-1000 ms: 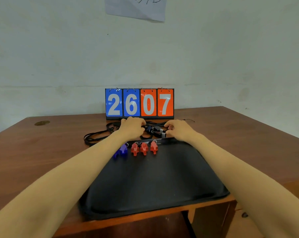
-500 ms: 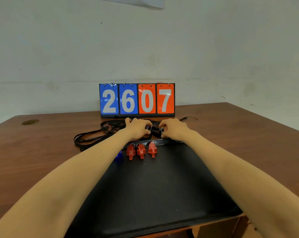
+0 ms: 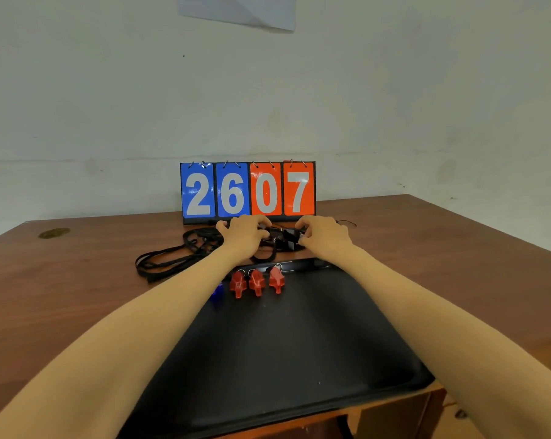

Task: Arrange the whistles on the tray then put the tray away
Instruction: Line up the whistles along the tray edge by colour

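The dark whistle [image 3: 287,240], judged a whistle from its shape though too dim for detail, lies on the table [image 3: 77,296] just beyond the far rim of the black tray [image 3: 299,343], with its long axis running left to right. It sits directly between both hands, so neither is clearly nearer. The right hand [image 3: 323,236] pinches its right end with curled fingers. The left hand [image 3: 245,234] is curled down on the black cords [image 3: 172,258] at its left end, and the exact grip point is hidden. On the tray, three translucent red whistles [image 3: 256,282] stand in a row against the far rim, long axes near to far, metal rings at the far ends. A blue whistle [image 3: 216,293] lies left of them, mostly hidden behind the left forearm. The free position lies right of the row, on the right hand's side, so the coming move probably runs nearward from that hand. The cords trail left across the table. A scoreboard [image 3: 248,190] reading 2607 stands at the far side.
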The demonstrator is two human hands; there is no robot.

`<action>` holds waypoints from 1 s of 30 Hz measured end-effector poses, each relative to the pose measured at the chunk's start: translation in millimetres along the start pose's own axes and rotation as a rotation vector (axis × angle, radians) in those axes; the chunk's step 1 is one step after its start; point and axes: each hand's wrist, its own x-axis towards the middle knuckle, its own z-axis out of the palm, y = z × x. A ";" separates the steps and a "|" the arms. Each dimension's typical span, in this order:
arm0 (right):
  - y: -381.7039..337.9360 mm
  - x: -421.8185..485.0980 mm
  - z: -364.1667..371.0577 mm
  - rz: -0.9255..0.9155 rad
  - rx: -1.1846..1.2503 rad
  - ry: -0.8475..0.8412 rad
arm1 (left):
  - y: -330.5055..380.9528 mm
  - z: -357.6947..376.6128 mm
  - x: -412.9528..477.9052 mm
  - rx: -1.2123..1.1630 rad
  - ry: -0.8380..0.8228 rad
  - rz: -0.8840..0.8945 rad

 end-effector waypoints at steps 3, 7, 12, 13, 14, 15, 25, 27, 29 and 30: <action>3.3 -10.5 -9.1 0.034 0.040 0.055 | 15.0 -21.7 -19.0 -0.189 0.051 -0.021; 10.5 -31.9 -22.9 0.091 0.127 0.079 | 38.1 -32.7 -60.9 -0.135 0.026 0.056; 18.1 -58.4 -33.2 0.108 0.153 0.064 | 57.8 -15.6 -95.0 0.148 -0.033 0.137; 18.9 -62.1 -34.4 0.110 0.145 0.058 | 60.7 -12.5 -98.1 0.165 -0.053 0.134; 19.5 -65.1 -35.4 0.106 0.134 0.053 | 62.7 -9.7 -100.4 0.174 -0.069 0.132; 19.9 -67.7 -36.3 0.105 0.122 0.045 | 64.5 -7.0 -102.1 0.180 -0.082 0.128; 22.4 -76.5 -35.0 0.141 0.101 -0.011 | 62.8 -7.6 -98.5 0.072 -0.085 0.070; 21.0 -71.9 -36.4 0.156 0.209 0.015 | 63.1 -16.4 -88.5 -0.086 -0.050 0.008; 16.1 -65.6 -38.7 0.184 0.360 0.029 | 61.6 -24.5 -72.8 -0.201 -0.028 -0.082; 13.0 -61.8 -39.7 0.196 0.411 0.034 | 60.7 -28.0 -64.1 -0.236 -0.007 -0.124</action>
